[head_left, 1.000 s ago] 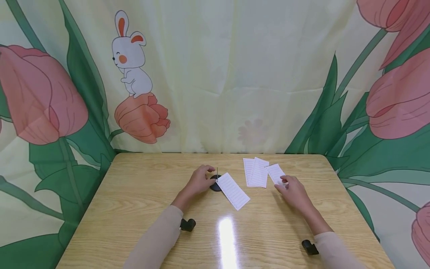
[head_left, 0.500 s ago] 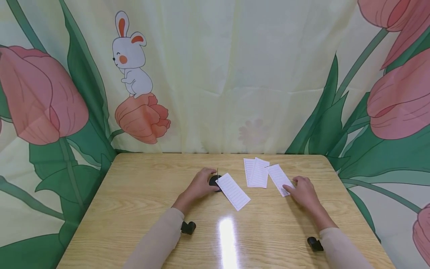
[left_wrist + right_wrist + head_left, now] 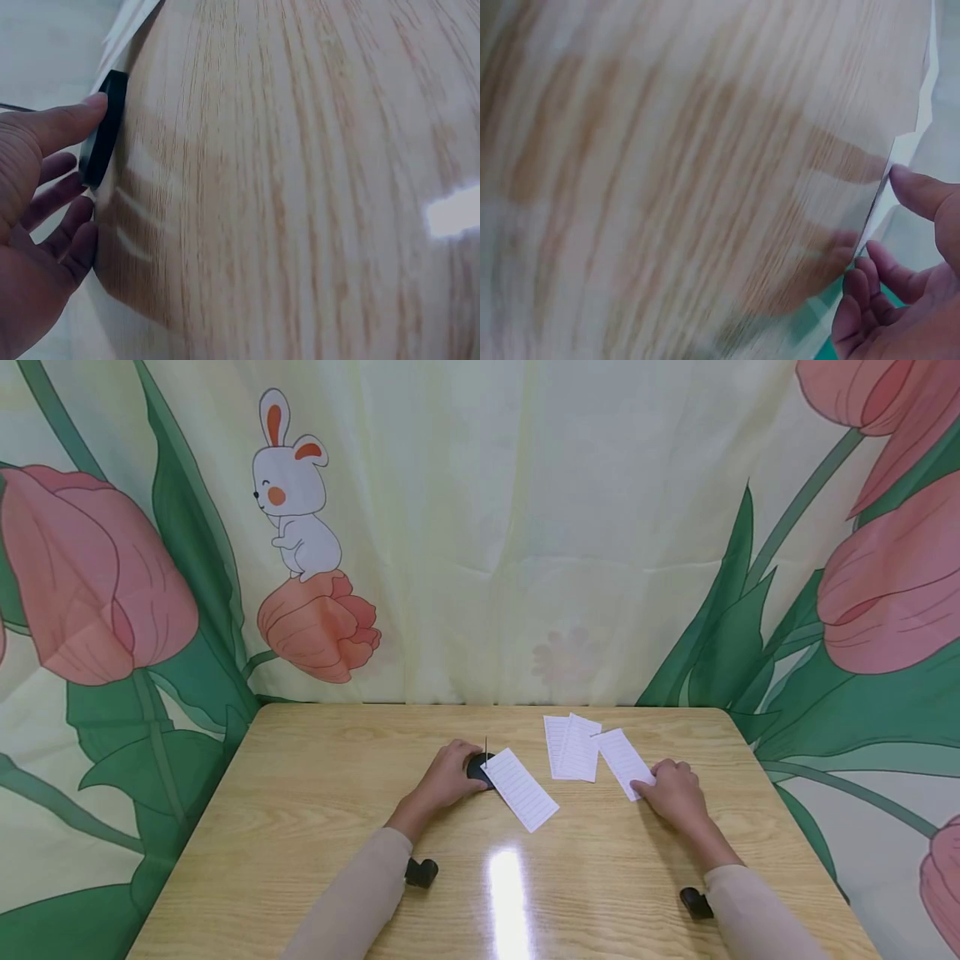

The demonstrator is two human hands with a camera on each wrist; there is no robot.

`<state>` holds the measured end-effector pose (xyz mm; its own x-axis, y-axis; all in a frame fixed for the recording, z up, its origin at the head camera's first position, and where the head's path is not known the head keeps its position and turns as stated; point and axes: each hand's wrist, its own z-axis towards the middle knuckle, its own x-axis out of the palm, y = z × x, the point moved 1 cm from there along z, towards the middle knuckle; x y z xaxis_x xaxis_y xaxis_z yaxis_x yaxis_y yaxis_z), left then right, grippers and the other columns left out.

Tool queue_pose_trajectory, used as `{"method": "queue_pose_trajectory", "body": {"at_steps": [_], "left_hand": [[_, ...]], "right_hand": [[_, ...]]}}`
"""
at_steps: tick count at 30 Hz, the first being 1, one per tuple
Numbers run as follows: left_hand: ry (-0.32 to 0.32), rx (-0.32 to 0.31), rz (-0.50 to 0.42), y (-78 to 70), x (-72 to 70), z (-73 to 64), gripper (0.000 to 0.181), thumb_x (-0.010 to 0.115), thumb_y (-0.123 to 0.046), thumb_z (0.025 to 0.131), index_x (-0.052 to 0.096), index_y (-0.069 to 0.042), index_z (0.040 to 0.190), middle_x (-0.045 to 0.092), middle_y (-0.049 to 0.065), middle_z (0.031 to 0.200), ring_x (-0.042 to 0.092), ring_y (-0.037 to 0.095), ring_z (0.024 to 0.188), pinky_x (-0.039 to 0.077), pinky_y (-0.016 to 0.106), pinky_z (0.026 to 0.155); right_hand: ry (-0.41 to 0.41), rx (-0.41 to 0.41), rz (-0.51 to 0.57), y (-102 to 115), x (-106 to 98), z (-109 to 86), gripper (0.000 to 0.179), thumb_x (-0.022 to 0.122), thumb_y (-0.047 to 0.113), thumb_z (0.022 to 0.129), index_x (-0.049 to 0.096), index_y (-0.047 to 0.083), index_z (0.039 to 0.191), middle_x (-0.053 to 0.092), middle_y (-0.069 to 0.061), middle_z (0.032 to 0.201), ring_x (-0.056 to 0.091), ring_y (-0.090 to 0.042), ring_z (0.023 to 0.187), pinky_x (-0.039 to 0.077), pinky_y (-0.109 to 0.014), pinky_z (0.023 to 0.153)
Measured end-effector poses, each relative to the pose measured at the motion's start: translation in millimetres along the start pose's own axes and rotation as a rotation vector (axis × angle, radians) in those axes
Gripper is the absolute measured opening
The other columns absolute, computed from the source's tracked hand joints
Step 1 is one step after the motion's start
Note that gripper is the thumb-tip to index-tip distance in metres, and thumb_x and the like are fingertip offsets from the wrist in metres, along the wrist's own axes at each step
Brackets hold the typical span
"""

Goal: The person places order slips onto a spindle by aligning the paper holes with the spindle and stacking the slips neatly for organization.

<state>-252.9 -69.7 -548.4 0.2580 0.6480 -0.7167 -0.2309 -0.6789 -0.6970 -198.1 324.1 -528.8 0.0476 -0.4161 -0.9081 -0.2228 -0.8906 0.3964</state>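
My left hand [image 3: 450, 774] holds the round black base of a bill spike [image 3: 478, 772], whose thin rod stands upright. In the left wrist view the thumb lies on the base [image 3: 106, 131] and the fingers curl at its far side. A lined printed slip [image 3: 522, 792] slants away from the spike, one corner overlapping the base by the rod. Over to the right, my right hand [image 3: 678, 795] pinches the near end of another printed slip [image 3: 622, 758], thumb on one edge and fingers at the other. The right wrist view shows this slip [image 3: 885, 199] nearly edge-on.
Two more printed slips [image 3: 576, 750] overlap each other farther back, touching the corner of the right-hand slip. All lie on a wood-grain table [image 3: 315, 760] with a bright light reflection near its front. A flowered curtain [image 3: 450, 568] hangs behind the table.
My right hand has slid right and toward me along its slip, uncovering more of it, and its fingers have closed in at the edge. The left hand has settled closer round the spike's base.
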Motion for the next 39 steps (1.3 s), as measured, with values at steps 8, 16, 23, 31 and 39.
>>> {"method": "queue_pose_trajectory", "body": {"at_steps": [8, 16, 23, 31, 39], "left_hand": [[0.012, -0.012, -0.004, -0.1, 0.3, -0.2, 0.058, 0.088, -0.02, 0.083, 0.065, -0.006, 0.135, 0.058, 0.016, 0.138, 0.054, 0.035, 0.128, 0.048, 0.048, 0.106], [0.009, -0.007, 0.006, 0.1, 0.9, -0.3, 0.058, 0.088, -0.022, 0.084, 0.065, -0.007, 0.135, 0.057, 0.015, 0.137, 0.053, 0.034, 0.126, 0.048, 0.048, 0.104], [0.01, -0.012, 0.003, 1.1, 0.6, 0.1, 0.058, 0.088, -0.022, 0.084, 0.065, -0.007, 0.135, 0.057, 0.015, 0.137, 0.053, 0.034, 0.126, 0.048, 0.047, 0.104], [0.011, -0.021, -0.005, -0.6, 0.7, 0.0, 0.058, 0.088, -0.021, 0.084, 0.065, -0.007, 0.135, 0.057, 0.015, 0.139, 0.053, 0.034, 0.127, 0.048, 0.048, 0.105], [0.01, -0.018, -0.012, 1.6, 1.3, -0.1, 0.058, 0.088, -0.021, 0.084, 0.065, -0.007, 0.135, 0.056, 0.015, 0.14, 0.053, 0.034, 0.126, 0.049, 0.047, 0.104]], "right_hand": [[0.029, -0.005, 0.026, 2.3, 1.2, 1.8, 0.048, 0.068, 0.021, 0.098, 0.054, -0.019, 0.12, 0.055, -0.036, 0.113, 0.054, -0.049, 0.105, 0.047, -0.058, 0.089], [0.076, 0.012, 0.088, 2.0, 2.6, 6.4, 0.048, 0.065, 0.016, 0.1, 0.046, -0.02, 0.125, 0.057, -0.04, 0.122, 0.058, -0.045, 0.108, 0.048, -0.057, 0.095], [0.067, 0.022, 0.087, 1.4, 1.9, 6.8, 0.049, 0.069, 0.02, 0.098, 0.052, -0.02, 0.12, 0.05, -0.034, 0.11, 0.049, -0.042, 0.097, 0.045, -0.051, 0.084], [0.067, 0.006, 0.095, -3.8, 0.5, 7.4, 0.046, 0.069, 0.02, 0.098, 0.047, -0.014, 0.119, 0.057, -0.031, 0.11, 0.053, -0.037, 0.095, 0.047, -0.051, 0.085], [0.085, 0.006, 0.141, -5.0, -6.1, 7.0, 0.032, 0.057, 0.014, 0.105, 0.047, -0.01, 0.123, 0.059, -0.024, 0.104, 0.054, -0.032, 0.093, 0.046, -0.038, 0.077]]}}
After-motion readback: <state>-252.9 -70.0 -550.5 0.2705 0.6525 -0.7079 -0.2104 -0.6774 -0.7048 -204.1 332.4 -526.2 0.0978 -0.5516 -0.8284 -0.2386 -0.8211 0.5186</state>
